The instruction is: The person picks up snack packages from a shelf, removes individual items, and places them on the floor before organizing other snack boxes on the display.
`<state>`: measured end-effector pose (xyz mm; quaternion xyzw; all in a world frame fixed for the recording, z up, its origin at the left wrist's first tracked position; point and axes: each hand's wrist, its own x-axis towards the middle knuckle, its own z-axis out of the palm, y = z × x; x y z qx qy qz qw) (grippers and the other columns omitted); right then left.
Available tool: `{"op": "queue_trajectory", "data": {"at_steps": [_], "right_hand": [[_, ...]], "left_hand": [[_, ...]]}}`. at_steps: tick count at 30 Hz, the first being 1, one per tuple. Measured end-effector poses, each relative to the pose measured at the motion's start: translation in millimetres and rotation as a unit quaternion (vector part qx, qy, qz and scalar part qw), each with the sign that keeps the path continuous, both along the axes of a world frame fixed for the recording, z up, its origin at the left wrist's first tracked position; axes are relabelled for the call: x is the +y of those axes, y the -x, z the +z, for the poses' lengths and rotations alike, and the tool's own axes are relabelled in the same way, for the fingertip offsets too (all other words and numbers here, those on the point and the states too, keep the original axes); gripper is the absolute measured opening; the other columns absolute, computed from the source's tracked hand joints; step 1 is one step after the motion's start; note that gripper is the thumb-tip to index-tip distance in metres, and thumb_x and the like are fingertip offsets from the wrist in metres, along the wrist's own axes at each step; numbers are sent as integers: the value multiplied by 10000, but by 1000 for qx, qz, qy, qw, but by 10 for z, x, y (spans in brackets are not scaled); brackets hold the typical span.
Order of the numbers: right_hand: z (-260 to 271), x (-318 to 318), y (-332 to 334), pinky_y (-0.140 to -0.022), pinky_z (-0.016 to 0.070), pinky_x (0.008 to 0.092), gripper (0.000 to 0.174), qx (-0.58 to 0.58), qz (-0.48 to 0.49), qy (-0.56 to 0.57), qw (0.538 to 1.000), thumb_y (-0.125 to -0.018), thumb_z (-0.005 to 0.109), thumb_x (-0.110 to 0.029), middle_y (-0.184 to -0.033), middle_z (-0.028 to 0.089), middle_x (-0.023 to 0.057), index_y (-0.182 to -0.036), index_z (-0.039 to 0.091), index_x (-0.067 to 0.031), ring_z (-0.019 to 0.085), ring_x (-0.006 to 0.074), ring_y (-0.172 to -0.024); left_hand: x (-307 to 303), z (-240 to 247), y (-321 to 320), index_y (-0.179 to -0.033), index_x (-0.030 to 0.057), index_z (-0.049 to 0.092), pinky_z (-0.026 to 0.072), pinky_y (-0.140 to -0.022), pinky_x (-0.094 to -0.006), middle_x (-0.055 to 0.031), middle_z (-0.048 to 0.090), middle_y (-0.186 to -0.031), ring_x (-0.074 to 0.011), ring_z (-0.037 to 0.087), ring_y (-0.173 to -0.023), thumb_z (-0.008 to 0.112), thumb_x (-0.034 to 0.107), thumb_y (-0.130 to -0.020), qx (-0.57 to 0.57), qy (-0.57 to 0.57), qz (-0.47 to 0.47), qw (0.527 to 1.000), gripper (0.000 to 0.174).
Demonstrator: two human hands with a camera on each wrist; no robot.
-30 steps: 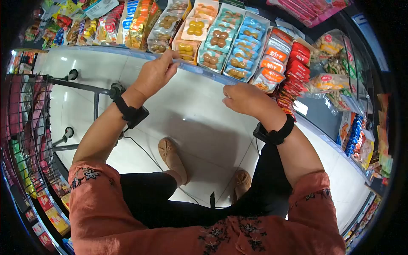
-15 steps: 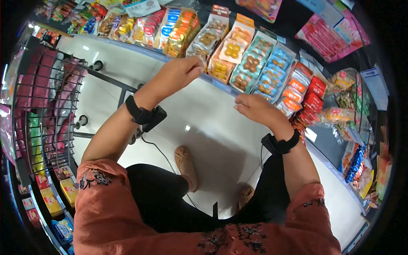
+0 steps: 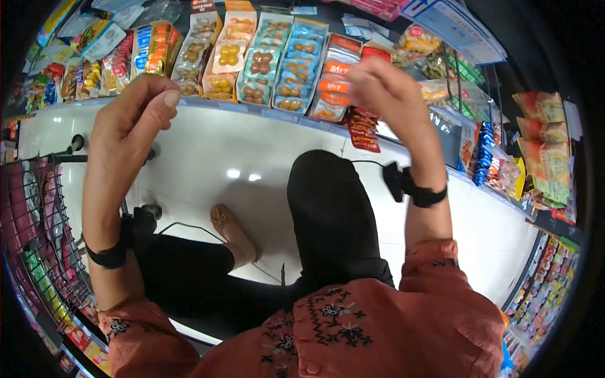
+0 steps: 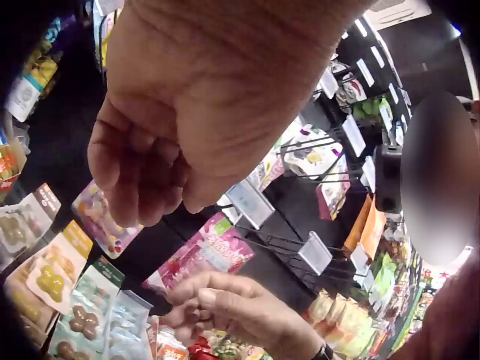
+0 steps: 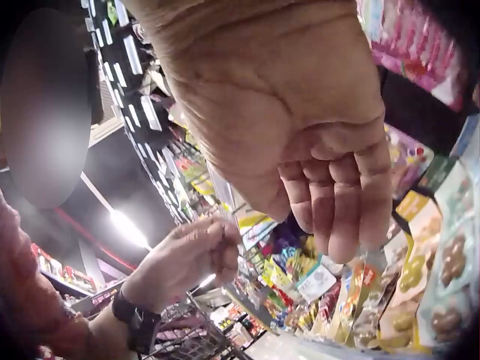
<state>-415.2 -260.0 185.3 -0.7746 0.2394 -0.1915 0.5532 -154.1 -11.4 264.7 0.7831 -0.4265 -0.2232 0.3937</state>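
My left hand (image 3: 129,120) hangs at the front left of the snack display, holding nothing, its fingers loosely bent. Also holding nothing, my right hand (image 3: 394,94) is raised at the right and overlaps the orange-and-white snack packets (image 3: 334,85) in the head view. Between the hands stand a teal box of wrapped snacks (image 3: 268,57), a blue one (image 3: 304,60) and an orange-yellow one (image 3: 233,53). In the left wrist view the bent left fingers (image 4: 142,187) show no item between them. In the right wrist view the right fingers (image 5: 345,202) hang loosely bent.
Red packets (image 3: 364,129) hang over the shelf's front edge. Clear bags of snacks (image 3: 419,47) and a price sign (image 3: 457,28) are at the right. A wire shopping cart (image 3: 47,220) stands at lower left. My black-trousered knee (image 3: 328,189) rises below the shelf.
Both hands have moved away from the shelf edge and further apart, left hand leftward, right hand up and rightward. The head view has shifted, and one knee has come up.
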Motion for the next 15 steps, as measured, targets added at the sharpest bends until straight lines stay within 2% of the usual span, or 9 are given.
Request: {"op": "queue_trajectory", "data": {"at_steps": [2, 3, 4, 5, 6, 7, 9, 12, 15], "right_hand": [[-174, -150, 477, -656, 488, 277, 200, 96, -66, 85, 989, -1041, 601, -202, -808, 652, 25, -992, 647, -14, 596, 93, -725], [-308, -194, 669, -636, 479, 316, 215, 171, -86, 121, 974, -1034, 608, -209, -788, 647, 81, -955, 628, -10, 591, 134, -696], [-590, -296, 930, -645, 484, 385, 191, 279, -104, 134, 945, -1009, 615, -180, -806, 647, 162, -931, 612, -5, 625, 270, -702], [-786, -300, 1107, -690, 501, 448, 140, 275, -72, 211, 935, -968, 626, -133, -847, 651, 212, -926, 603, -2, 638, 410, -776], [-937, -285, 1249, -744, 509, 488, 98, 279, -48, 235, 930, -922, 633, -90, -898, 664, 212, -966, 620, -2, 636, 459, -875], [-1248, -358, 1446, -786, 516, 486, 168, 253, -27, 309, 916, -879, 671, -75, -975, 664, 227, -1029, 628, -11, 637, 451, -943], [-1465, -336, 1606, -910, 500, 503, 437, 339, -21, 373, 864, -803, 764, -94, -1201, 631, 214, -1205, 603, -30, 599, 432, -1111], [-1645, -414, 1636, -1030, 447, 537, 722, 413, -14, 365, 834, -734, 854, -151, -1387, 552, 186, -1361, 520, -26, 543, 411, -1238], [-1855, -489, 1618, -1030, 471, 503, 762, 425, -26, 389, 817, -711, 873, -168, -1385, 535, 249, -1354, 497, -6, 533, 455, -1236]], "left_hand": [[74, -90, 12, -1091, 14, 662, 489, -694, -276, -35, 644, -832, -116, 585, -737, 631, 220, -1026, -73, -52, -35, 995, 219], [141, -121, -11, -1099, 16, 661, 489, -688, -279, -35, 647, -837, -115, 590, -735, 616, 223, -1033, -119, -78, -39, 989, 222], [164, -217, -113, -1082, 21, 663, 496, -681, -290, -43, 654, -832, -131, 603, -723, 616, 224, -1027, -137, -102, -48, 984, 216], [171, -374, -305, -1065, 26, 664, 504, -674, -301, -50, 661, -828, -146, 615, -710, 616, 225, -1020, -152, -131, -58, 978, 210], [227, -579, -538, -1056, 23, 660, 514, -679, -313, -67, 667, -836, -162, 628, -712, 617, 234, -1016, -128, -161, -32, 978, 218], [259, -811, -784, -1046, 21, 657, 525, -684, -325, -83, 673, -843, -177, 640, -715, 619, 242, -1013, -99, -185, -11, 978, 227], [400, -1165, -1306, -1076, 16, 649, 547, -699, -351, -107, 680, -854, -195, 668, -737, 615, 258, -1012, -49, -205, 24, 977, 253], [661, -1699, -2099, -1154, 9, 641, 564, -713, -363, -131, 692, -909, -210, 679, -740, 597, 238, -1016, -205, -162, 83, 962, 271], [720, -1858, -2309, -1178, 46, 652, 528, -924, -479, -208, 722, -1098, -418, 675, -1042, 583, 166, -958, -243, -110, 155, 951, 260]]}}
